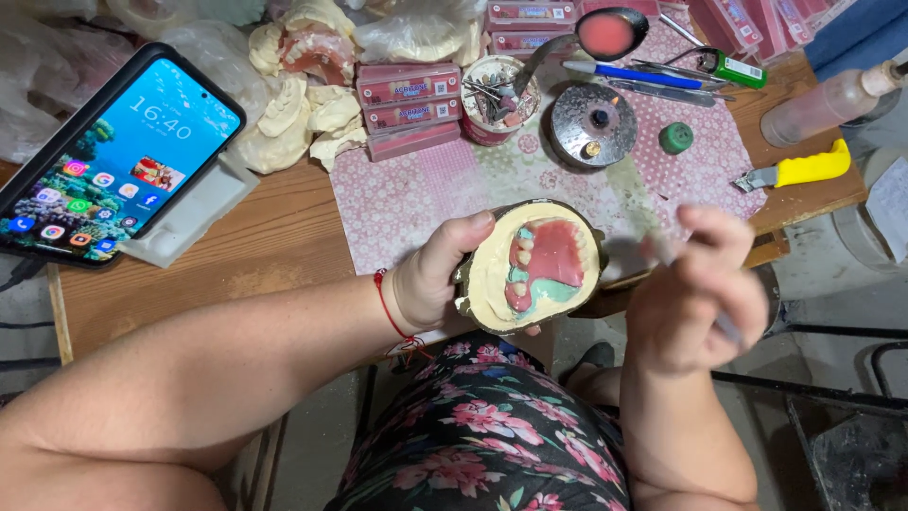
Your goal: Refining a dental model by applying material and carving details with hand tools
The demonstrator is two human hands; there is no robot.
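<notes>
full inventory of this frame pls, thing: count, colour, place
denture mould: 1, cream with pink gum, in left hand
thin tool: 1, metal, blurred, in right hand
phone: 1, black, lit screen, propped far left
plaster casts: several, cream, behind the phone
flat boxes: 3 stacked, pink, table centre
cup of tools: 1, top centre
round burner: 1, metal, on the mat
mat: 1, pink patterned
lighter: 1, green
knife: 1, yellow handle, right edge
bottle: 1, clear, far right
left hand: 1
right hand: 1
</notes>
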